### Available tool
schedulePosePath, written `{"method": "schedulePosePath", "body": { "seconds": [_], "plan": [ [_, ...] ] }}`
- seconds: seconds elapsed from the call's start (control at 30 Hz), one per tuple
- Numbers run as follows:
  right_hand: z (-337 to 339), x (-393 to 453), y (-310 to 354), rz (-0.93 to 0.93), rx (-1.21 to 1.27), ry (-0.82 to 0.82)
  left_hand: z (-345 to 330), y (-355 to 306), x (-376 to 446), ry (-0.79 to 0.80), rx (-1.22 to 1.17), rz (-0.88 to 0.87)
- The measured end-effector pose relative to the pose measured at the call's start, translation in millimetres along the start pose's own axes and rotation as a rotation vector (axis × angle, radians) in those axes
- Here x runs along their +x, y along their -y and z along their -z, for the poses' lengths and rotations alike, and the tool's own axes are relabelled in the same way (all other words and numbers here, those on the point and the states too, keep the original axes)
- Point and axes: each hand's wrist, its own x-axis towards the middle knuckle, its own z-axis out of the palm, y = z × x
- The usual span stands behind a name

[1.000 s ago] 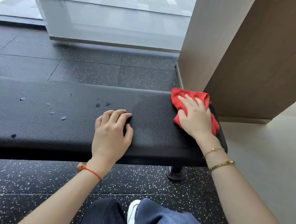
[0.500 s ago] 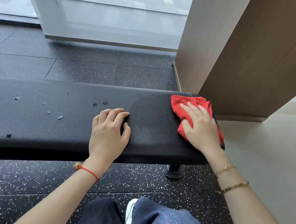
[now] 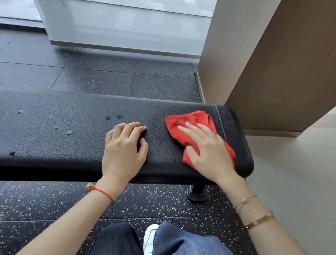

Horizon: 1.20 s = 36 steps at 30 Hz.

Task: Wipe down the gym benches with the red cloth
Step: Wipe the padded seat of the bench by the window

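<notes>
Plainly mid-wipe, the right hand presses the red cloth with flat, spread fingers at the right end of the bench, the left hand rests beside it, fingers loosely curled and empty, and the stroke should likely next sweep left toward the droplets.

Speckled rubber floor, wood-look pillar, possibly frosted window.

A black padded bench stands on dark speckled floor tiles. Near its right end lies a crumpled red cloth under the flat right hand. The left hand rests on the front edge at mid-bench. Water droplets dot the left half
</notes>
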Motion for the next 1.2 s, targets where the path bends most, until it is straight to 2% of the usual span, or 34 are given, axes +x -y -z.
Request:
{"method": "schedulePosePath", "body": {
  "seconds": [0.13, 0.23, 0.37, 0.53, 0.6, 0.7, 0.83, 0.97, 1.07, 1.2],
  "plan": [
    [7, 18, -35, -0.179, -0.043, -0.041, 1, 0, -1, -0.011, -0.004, -0.006],
    [4, 52, -31, -0.250, -0.054, -0.016, 1, -1, 0, -0.009, -0.006, -0.002],
    [-8, 63, 3, -0.153, -0.036, 0.024, 0, -2, 0, -0.017, -0.004, -0.003],
    [-6, 20, 9, 0.044, -0.007, 0.037, -2, 0, 0, -0.020, -0.003, -0.003],
    [0, 8, -6, 0.016, -0.011, 0.002, -2, 1, 0, -0.018, 0.001, -0.008],
    [5, 14, -32, -0.141, -0.037, -0.061, -2, 0, -1, -0.012, 0.005, -0.012],
    [0, 49, -18, -0.253, -0.071, -0.043, -1, -1, 0, -0.006, 0.003, -0.003],
    [-12, 36, 18, -0.093, -0.031, 0.021, -2, -2, 0, -0.022, -0.008, 0.001],
    [-9, 2, 20, 0.038, 0.004, 0.035, -3, 0, 0, -0.034, -0.015, -0.003],
    [2, -12, -10, -0.029, -0.017, -0.042, -2, 1, 0, -0.033, -0.027, -0.005]
  ]
}}
